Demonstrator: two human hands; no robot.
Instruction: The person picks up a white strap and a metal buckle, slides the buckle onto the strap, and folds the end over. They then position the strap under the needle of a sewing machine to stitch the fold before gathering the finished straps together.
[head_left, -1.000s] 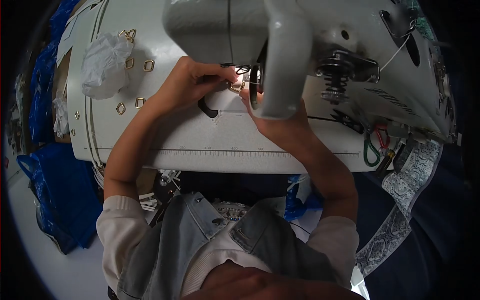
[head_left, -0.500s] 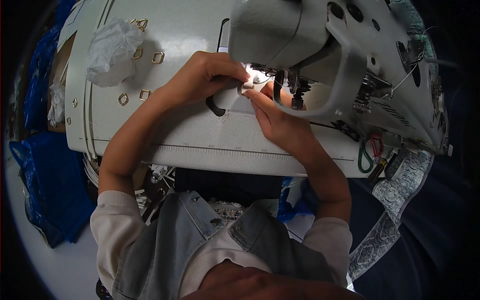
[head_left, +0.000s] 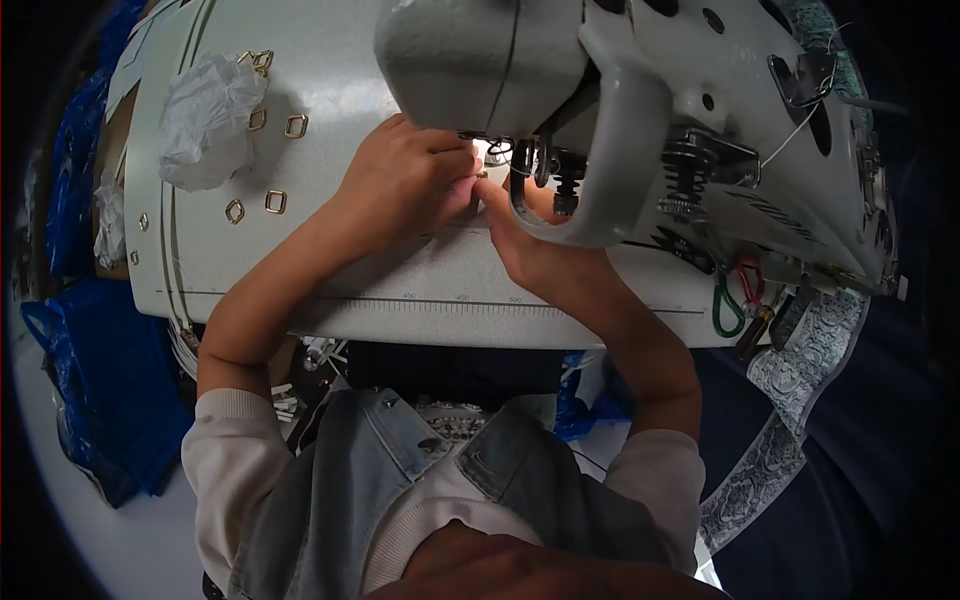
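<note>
My left hand (head_left: 405, 178) is closed, its thumb and fingertips pinched together under the head of a sewing machine (head_left: 480, 70). Facing it, my right hand (head_left: 545, 240) has its fingertips at the same spot, partly behind the machine's grey guard (head_left: 640, 150). Between the fingertips shows a glint of a small metal ring (head_left: 482, 175); the pale tab seen with it a moment ago is mostly covered by my fingers. The needle area (head_left: 497, 152) is lit brightly, just beyond the fingertips.
Several gold rectangular rings (head_left: 275, 202) lie on the left of the table beside a crumpled white plastic bag (head_left: 210, 120). A printed ruler (head_left: 430, 303) runs along the front edge. Green-and-red-handled snips (head_left: 730, 308) and patterned trim (head_left: 815, 345) are at right. Blue bags (head_left: 100, 380) stand at left.
The view has shifted, so the machine head appears farther left and larger. My left hand has turned and now covers more of the pale tab; both hands stay close together at the needle area.
</note>
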